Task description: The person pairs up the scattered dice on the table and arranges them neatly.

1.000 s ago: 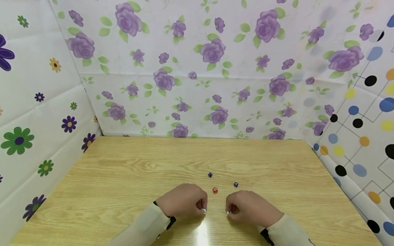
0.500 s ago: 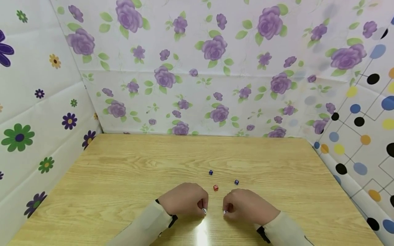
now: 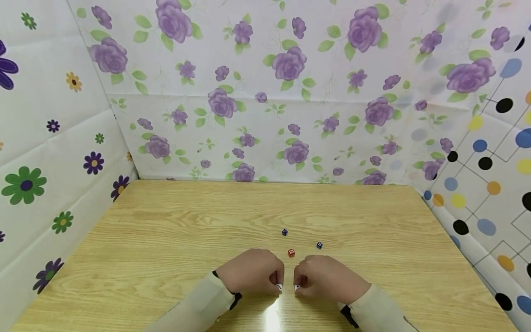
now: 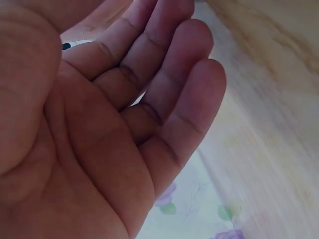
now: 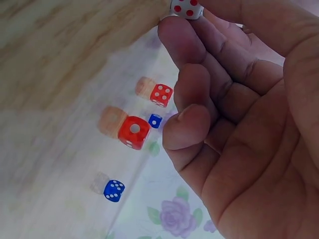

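Observation:
Near the front of the wooden table, my left hand [image 3: 254,271] pinches a small white die [image 3: 280,287] between thumb and finger. Facing it across a narrow gap, my right hand [image 3: 329,278] pinches another white die [image 3: 297,287]. Red pips show on the right hand's die [image 5: 186,8] in the right wrist view. A red die [image 3: 291,253] lies just beyond the hands. In the left wrist view the left palm [image 4: 99,144] and curled fingers fill much of the picture, and its die is hidden.
Two blue dice lie farther back, one blue die [image 3: 284,232] left of the other blue die [image 3: 319,245]. The right wrist view shows a second red die [image 5: 133,133], not visible from the head. Flowered cloth [image 3: 249,101] walls off the table's [image 3: 174,221] back.
My right hand has moved left with its white die, and my left hand slightly right with its own. The gap between the two dice has narrowed. The red and blue dice stay put.

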Action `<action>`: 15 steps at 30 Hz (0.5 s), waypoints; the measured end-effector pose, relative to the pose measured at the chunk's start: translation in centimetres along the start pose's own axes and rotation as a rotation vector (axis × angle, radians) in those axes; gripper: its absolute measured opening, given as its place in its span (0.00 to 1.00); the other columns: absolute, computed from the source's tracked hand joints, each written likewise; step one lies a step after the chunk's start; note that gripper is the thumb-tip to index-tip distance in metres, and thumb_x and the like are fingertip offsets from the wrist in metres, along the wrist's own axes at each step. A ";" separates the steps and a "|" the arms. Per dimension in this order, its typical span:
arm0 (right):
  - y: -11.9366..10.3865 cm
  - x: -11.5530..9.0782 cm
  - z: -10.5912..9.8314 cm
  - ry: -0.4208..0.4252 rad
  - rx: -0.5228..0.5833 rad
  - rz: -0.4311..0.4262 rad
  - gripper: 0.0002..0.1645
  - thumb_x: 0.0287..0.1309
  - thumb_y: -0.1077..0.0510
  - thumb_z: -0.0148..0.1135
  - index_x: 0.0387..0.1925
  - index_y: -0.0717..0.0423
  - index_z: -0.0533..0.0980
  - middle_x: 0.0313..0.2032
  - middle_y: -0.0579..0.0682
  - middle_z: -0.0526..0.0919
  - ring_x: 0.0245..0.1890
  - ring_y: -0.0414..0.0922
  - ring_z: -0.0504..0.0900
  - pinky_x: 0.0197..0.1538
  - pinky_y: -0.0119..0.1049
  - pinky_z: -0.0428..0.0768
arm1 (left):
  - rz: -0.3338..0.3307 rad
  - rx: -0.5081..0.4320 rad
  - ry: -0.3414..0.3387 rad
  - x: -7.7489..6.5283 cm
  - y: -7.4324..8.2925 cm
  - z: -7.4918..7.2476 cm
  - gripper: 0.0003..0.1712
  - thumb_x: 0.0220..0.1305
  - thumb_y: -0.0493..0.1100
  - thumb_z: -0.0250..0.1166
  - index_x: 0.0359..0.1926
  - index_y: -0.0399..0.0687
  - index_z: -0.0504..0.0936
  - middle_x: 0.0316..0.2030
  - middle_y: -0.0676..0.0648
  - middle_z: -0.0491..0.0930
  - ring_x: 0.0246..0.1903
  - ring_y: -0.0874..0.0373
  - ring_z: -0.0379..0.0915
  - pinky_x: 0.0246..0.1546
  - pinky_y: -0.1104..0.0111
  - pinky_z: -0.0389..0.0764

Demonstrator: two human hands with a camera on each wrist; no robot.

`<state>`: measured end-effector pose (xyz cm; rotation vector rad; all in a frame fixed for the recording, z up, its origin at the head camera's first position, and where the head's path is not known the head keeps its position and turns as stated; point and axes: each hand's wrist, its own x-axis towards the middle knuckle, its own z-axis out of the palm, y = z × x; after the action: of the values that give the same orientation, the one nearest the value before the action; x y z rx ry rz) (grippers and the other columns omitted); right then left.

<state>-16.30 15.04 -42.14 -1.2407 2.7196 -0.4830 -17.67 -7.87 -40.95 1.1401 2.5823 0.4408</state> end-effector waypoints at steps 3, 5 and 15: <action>0.0 0.0 -0.2 -0.011 0.025 0.021 0.08 0.55 0.56 0.78 0.27 0.42 0.83 0.28 0.30 0.80 0.30 0.26 0.73 0.37 0.26 0.77 | 0.004 0.003 0.002 -0.2 0.1 -0.2 0.07 0.56 0.44 0.78 0.30 0.60 0.86 0.26 0.69 0.78 0.28 0.77 0.72 0.34 0.79 0.75; 0.0 -0.1 -0.3 -0.015 0.042 0.036 0.08 0.55 0.56 0.77 0.28 0.41 0.83 0.29 0.30 0.80 0.30 0.27 0.74 0.38 0.27 0.78 | 0.005 0.005 0.008 -0.3 0.1 -0.4 0.07 0.56 0.45 0.78 0.30 0.61 0.86 0.26 0.69 0.79 0.29 0.77 0.73 0.35 0.79 0.75; -0.1 -0.2 -0.3 -0.016 0.038 0.025 0.10 0.57 0.56 0.77 0.27 0.40 0.82 0.29 0.30 0.79 0.30 0.27 0.73 0.37 0.27 0.77 | 0.000 0.023 0.020 -0.4 0.1 -0.5 0.06 0.57 0.45 0.77 0.27 0.62 0.87 0.25 0.69 0.78 0.28 0.76 0.72 0.34 0.78 0.75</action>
<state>-16.23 15.20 -41.84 -1.1951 2.6968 -0.5172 -17.56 -8.24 -40.37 1.1496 2.6108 0.4258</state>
